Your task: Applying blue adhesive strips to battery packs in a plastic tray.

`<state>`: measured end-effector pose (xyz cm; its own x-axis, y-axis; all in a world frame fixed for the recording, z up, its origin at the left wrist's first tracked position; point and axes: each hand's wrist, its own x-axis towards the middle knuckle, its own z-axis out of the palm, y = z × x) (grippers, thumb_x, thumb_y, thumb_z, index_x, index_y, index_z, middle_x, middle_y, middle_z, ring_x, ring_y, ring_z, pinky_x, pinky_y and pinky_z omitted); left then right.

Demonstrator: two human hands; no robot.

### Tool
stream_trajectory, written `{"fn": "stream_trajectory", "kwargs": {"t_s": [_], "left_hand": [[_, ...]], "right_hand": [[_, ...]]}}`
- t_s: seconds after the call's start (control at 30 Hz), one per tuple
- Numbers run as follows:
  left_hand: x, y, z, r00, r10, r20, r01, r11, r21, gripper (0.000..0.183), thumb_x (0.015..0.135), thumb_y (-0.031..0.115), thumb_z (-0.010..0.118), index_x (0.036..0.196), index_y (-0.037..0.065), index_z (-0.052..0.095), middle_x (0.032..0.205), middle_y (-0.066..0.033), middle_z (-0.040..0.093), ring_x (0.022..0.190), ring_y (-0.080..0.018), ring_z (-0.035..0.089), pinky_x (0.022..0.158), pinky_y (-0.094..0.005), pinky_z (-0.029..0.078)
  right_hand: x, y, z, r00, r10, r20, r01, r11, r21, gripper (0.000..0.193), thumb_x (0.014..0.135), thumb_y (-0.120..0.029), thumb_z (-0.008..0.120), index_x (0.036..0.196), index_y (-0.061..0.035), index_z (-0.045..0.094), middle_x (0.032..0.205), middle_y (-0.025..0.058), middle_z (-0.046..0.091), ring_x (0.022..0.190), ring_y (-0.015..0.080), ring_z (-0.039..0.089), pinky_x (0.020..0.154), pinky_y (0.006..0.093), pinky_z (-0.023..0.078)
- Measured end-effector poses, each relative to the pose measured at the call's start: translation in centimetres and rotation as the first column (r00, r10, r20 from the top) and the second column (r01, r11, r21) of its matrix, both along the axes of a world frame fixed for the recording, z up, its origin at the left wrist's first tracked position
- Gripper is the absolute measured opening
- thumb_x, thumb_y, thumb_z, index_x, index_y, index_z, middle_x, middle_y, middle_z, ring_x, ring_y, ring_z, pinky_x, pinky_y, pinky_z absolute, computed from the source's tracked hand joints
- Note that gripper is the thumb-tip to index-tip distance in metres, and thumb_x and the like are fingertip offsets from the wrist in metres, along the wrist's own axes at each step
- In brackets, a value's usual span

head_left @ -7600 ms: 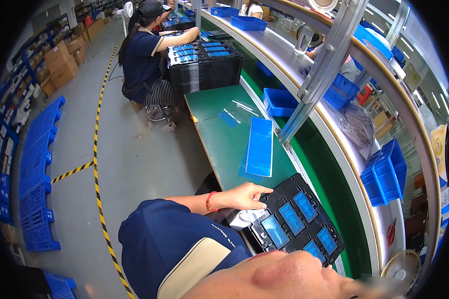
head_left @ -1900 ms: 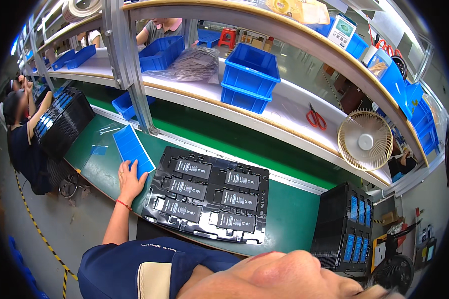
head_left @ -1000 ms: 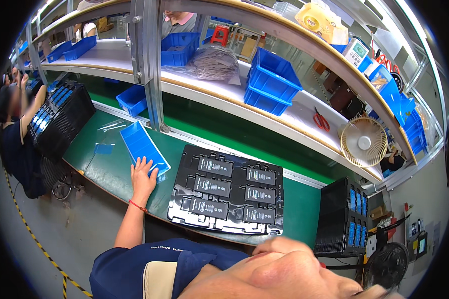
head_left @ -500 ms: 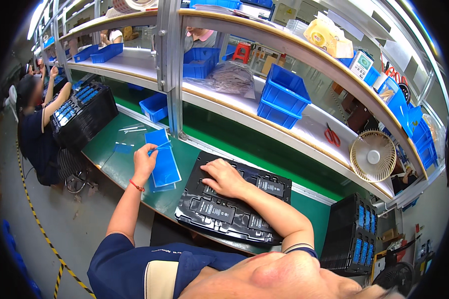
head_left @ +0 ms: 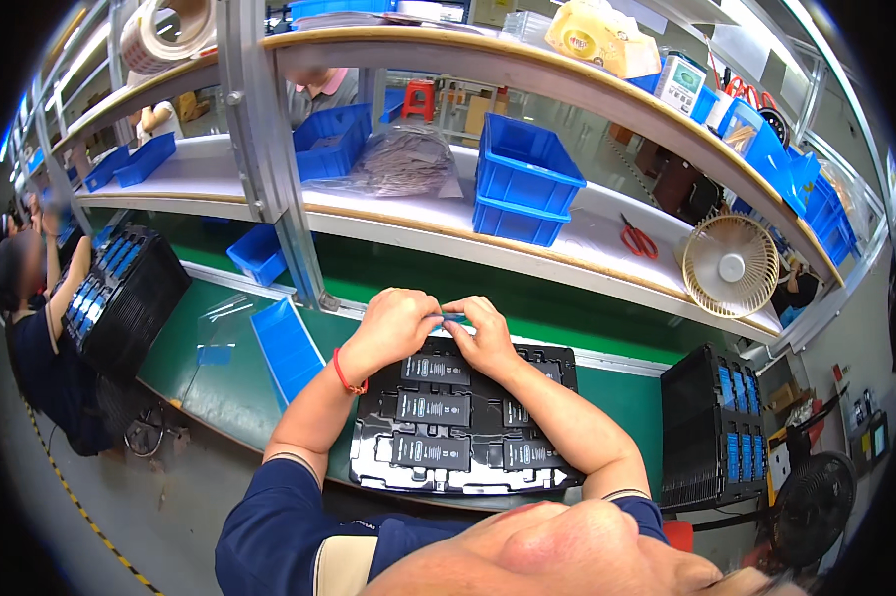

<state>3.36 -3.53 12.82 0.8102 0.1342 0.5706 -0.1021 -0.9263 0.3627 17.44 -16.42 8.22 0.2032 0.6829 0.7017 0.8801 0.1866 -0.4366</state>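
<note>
The left hand (head_left: 396, 324) and right hand (head_left: 487, 339) are pinching a blue film (head_left: 453, 319), fingers clamped, near the tray (head_left: 484, 429)'s 12 o'clock rim. The nearest battery (head_left: 435, 371) is lying at 6 o'clock, roughly equidistant, its long axis running 9 to 3.

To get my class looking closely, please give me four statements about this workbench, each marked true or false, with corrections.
1. The left hand and right hand pinch a small blue piece near the far edge of the black tray. True.
2. The large blue sheet lies right of that tray. False: the large blue sheet lies to its left.
3. The red-handled scissors lie left of the fan. True.
4. The red band is on the right wrist. False: the red band is on the left.
</note>
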Motion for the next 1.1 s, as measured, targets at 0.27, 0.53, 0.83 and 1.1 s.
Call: {"fn": "stream_trajectory", "kwargs": {"t_s": [0.27,0.53,0.83,1.1], "left_hand": [[-0.2,2.1,0.9,0.997,0.009,-0.076,-0.019,0.993,-0.119,0.02,0.078,0.021,0.067,0.077,0.001,0.067,0.072,-0.016,0.063,0.07,-0.034,0.061,0.06,-0.0408,0.047],[-1.4,2.0,1.9,0.99,-0.019,-0.138,-0.009,0.98,-0.2,0.021,0.079,0.021,0.066,0.078,0.001,0.067,0.072,-0.0169,0.064,0.071,-0.0343,0.062,0.063,-0.0402,0.047],[-1.4,2.4,1.5,0.998,0.017,0.054,-0.01,0.993,-0.117,0.033,0.077,0.022,0.069,0.101,0.0,0.063,0.093,-0.0158,0.063,0.085,-0.0328,0.061,0.074,-0.0387,0.048],[-1.4,2.7,1.7,0.994,0.101,-0.046,-0.11,0.946,-0.304,0.048,0.08,0.025,0.069,0.12,0.003,0.054,0.077,-0.0114,0.06,0.071,-0.0235,0.059,0.066,-0.0345,0.047]], "right_hand": [[0.4,-0.3,1.5,0.976,0.026,-0.218,-0.045,0.996,-0.082,0.023,0.075,-0.009,0.074,0.094,-0.0009,0.064,0.078,0.0097,0.061,0.074,0.0202,0.062,0.067,0.0309,0.048],[0.2,-0.5,1.6,0.995,0.058,-0.081,-0.063,0.997,-0.054,0.021,0.076,-0.007,0.072,0.095,-0.0017,0.064,0.082,0.0089,0.063,0.076,0.0172,0.062,0.069,0.0292,0.05],[-0.6,-0.8,1.7,0.969,-0.018,-0.247,0.013,1.0,-0.021,0.017,0.08,-0.002,0.068,0.093,0.0003,0.057,0.083,0.0076,0.061,0.075,0.0151,0.062,0.069,0.0272,0.05],[-0.4,-1.0,1.9,0.939,-0.037,-0.342,0.036,0.999,-0.009,0.012,0.082,-0.002,0.066,0.09,0.0006,0.057,0.079,0.0068,0.06,0.072,0.013,0.06,0.067,0.0266,0.049]]}}
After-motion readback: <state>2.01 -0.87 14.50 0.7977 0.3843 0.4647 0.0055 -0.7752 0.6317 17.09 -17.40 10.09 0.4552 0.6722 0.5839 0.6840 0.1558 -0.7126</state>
